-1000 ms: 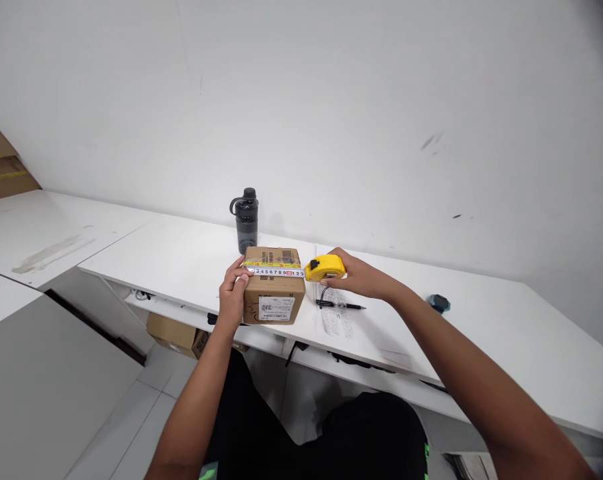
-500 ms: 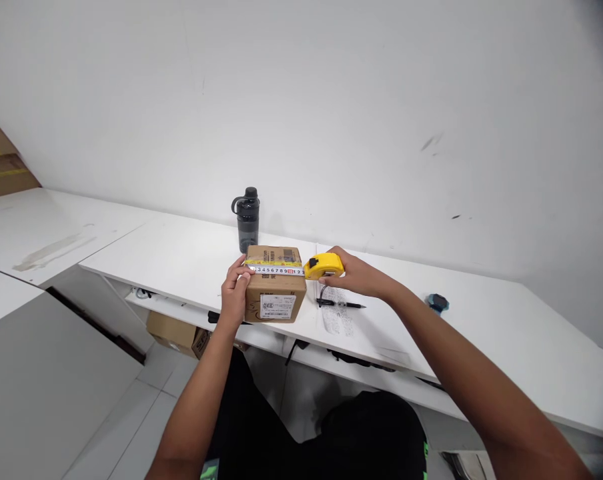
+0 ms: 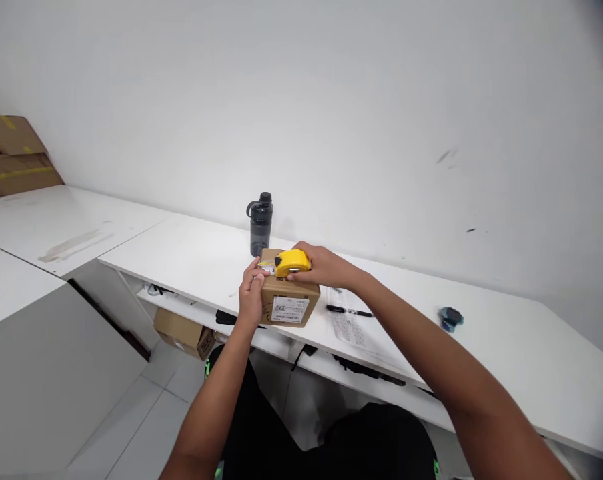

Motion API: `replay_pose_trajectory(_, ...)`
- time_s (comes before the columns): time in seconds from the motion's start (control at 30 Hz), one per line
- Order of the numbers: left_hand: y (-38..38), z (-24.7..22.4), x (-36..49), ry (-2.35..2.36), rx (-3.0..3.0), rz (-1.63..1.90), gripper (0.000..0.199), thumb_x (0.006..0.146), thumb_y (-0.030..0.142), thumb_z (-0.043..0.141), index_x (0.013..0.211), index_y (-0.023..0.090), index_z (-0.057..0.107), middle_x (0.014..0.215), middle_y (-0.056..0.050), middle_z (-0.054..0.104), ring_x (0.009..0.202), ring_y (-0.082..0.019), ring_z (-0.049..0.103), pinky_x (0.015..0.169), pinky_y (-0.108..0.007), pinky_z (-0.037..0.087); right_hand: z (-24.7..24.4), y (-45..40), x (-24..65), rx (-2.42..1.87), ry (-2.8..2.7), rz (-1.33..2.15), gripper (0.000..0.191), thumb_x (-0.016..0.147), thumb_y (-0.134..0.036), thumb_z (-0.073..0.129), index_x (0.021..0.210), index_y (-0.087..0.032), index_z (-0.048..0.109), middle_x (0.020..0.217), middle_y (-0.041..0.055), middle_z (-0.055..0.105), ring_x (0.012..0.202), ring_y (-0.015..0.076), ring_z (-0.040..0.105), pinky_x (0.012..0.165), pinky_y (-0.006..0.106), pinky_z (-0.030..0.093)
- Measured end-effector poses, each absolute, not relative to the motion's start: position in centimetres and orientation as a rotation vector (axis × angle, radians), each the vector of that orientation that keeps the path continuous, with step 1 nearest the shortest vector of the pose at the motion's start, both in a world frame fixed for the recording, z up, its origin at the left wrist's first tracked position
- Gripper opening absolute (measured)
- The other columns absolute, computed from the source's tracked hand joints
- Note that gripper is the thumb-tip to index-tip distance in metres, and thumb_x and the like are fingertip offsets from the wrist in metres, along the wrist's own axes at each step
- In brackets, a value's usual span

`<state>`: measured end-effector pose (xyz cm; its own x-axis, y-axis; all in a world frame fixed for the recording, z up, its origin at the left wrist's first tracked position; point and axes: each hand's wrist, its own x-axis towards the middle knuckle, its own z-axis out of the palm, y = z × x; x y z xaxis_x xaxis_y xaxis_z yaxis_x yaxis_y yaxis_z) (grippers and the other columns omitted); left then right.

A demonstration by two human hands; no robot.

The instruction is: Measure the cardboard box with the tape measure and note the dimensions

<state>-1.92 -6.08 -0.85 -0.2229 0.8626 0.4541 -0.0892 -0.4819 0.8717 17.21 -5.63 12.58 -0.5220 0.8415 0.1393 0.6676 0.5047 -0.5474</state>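
Note:
A small cardboard box (image 3: 276, 287) with a white shipping label (image 3: 290, 309) on its front sits on the white desk. My right hand (image 3: 326, 265) is closed round a yellow tape measure (image 3: 292, 263), held over the top of the box. Only a short piece of the blade (image 3: 268, 267) shows, running left from the case. At the box's left top edge, my left hand (image 3: 251, 293) pinches the blade's end, its fingers resting against the box. Much of the box top is hidden by the tape measure and my right hand.
Behind the box stands a dark shaker bottle (image 3: 261, 225). A black pen (image 3: 349, 311) lies on a written sheet (image 3: 349, 332) to the right, and a dark blue object (image 3: 450, 318) lies further along. Another carton (image 3: 181, 333) is below the desk; larger cardboard (image 3: 21, 167) stands far left.
My right hand has brought the tape measure left from beyond the box's right edge to over its top, and the exposed blade is much shorter. The view has shifted slightly.

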Motion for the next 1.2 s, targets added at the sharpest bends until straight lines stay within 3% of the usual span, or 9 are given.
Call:
replay_pose_trajectory(0.23,-6.5,-1.3,-1.5,0.954,1.132,1.837,0.050,0.089,0.043,0.053,0.134,0.025,0.038,0.142,-0.013,0.047,0.131,-0.022,0.049,0.107,-0.040,0.041,12.1,-4.9,12.5,-1.155,-2.389,0.530,0.036,0.077,-0.042,0.067,0.106,-0.024,0.054,0.100,0.0022,0.068,0.088,0.0222,0.062,0.071,0.031,0.044)
replay_pose_trajectory(0.53,-7.7,0.0,-2.1,1.110,1.273,1.901,0.042,0.091,0.042,0.052,0.128,0.023,0.045,0.134,-0.013,0.053,0.129,-0.024,0.049,0.112,-0.044,0.035,9.2,-9.0,16.1,-1.188,-1.711,0.517,0.051,0.074,-0.056,0.071,0.110,-0.024,0.055,0.105,0.0053,0.066,0.096,0.0249,0.061,0.081,0.038,0.050)
replay_pose_trajectory(0.67,-13.8,-1.1,-0.6,1.102,1.600,2.055,0.038,0.081,0.047,0.066,0.111,0.025,0.058,0.120,-0.011,0.060,0.127,-0.029,0.050,0.119,-0.053,0.021,2.6,-14.6,18.0,-1.271,-1.404,0.615,0.061,0.082,-0.072,0.049,0.121,-0.025,0.047,0.101,0.0088,0.065,0.090,0.0264,0.062,0.079,0.043,0.054)
replay_pose_trajectory(0.73,-17.1,-2.4,1.7,0.921,1.625,1.799,0.052,0.076,0.050,0.072,0.121,0.029,0.055,0.125,-0.011,0.059,0.126,-0.030,0.052,0.116,-0.051,0.030,-1.2,-17.4,17.9,-1.315,-1.297,0.625,0.069,0.084,-0.078,0.034,0.128,-0.025,0.043,0.103,0.0124,0.064,0.089,0.0278,0.063,0.079,0.046,0.055)
replay_pose_trajectory(0.87,-20.4,-4.5,6.9,0.784,1.246,1.294,0.066,0.087,0.056,0.056,0.142,0.033,0.027,0.132,-0.013,0.057,0.114,-0.024,0.063,0.097,-0.044,0.050,-5.9,-21.6,18.2,-1.272,-1.320,0.749,0.070,0.088,-0.076,0.027,0.140,-0.030,0.033,0.125,0.0134,0.061,0.110,0.0291,0.062,0.092,0.047,0.054)
replay_pose_trajectory(0.97,-19.5,-5.1,8.9,0.885,1.119,1.231,0.059,0.088,0.061,0.051,0.136,0.030,0.037,0.115,-0.010,0.065,0.101,-0.023,0.067,0.088,-0.040,0.054,-5.9,-22.1,21.5,-1.231,-1.502,0.809,0.068,0.094,-0.069,0.012,0.138,-0.030,0.044,0.127,0.0109,0.062,0.121,0.0275,0.058,0.099,0.047,0.049)
replay_pose_trajectory(1.03,-18.2,-5.0,9.2,0.947,1.181,1.224,0.054,0.087,0.059,0.054,0.130,0.028,0.047,0.113,-0.009,0.065,0.100,-0.022,0.065,0.088,-0.037,0.054,-4.8,-20.6,25.0,-1.223,-1.704,0.759,0.074,0.094,-0.066,0.004,0.125,-0.027,0.059,0.114,0.0104,0.068,0.111,0.0278,0.063,0.096,0.047,0.050)
replay_pose_trajectory(1.1,-16.8,-4.3,9.6,0.969,1.264,1.217,0.049,0.087,0.056,0.056,0.127,0.027,0.054,0.116,-0.009,0.064,0.103,-0.021,0.064,0.089,-0.035,0.053,-3.8,-17.8,28.5,-1.339,-1.843,0.532,0.067,0.097,-0.063,0.013,0.113,-0.025,0.066,0.101,0.0104,0.071,0.099,0.0278,0.066,0.093,0.048,0.050)
replay_pose_trajectory(1.2,-13.9,-2.5,11.2,0.946,1.354,1.212,0.047,0.089,0.053,0.055,0.127,0.026,0.057,0.111,-0.008,0.064,0.098,-0.020,0.064,0.086,-0.031,0.053,-3.5,-12.6,32.1,-1.670,-1.948,0.175,0.049,0.097,-0.052,0.037,0.129,-0.021,0.059,0.132,0.0154,0.061,0.126,0.0317,0.053,0.104,0.053,0.041)
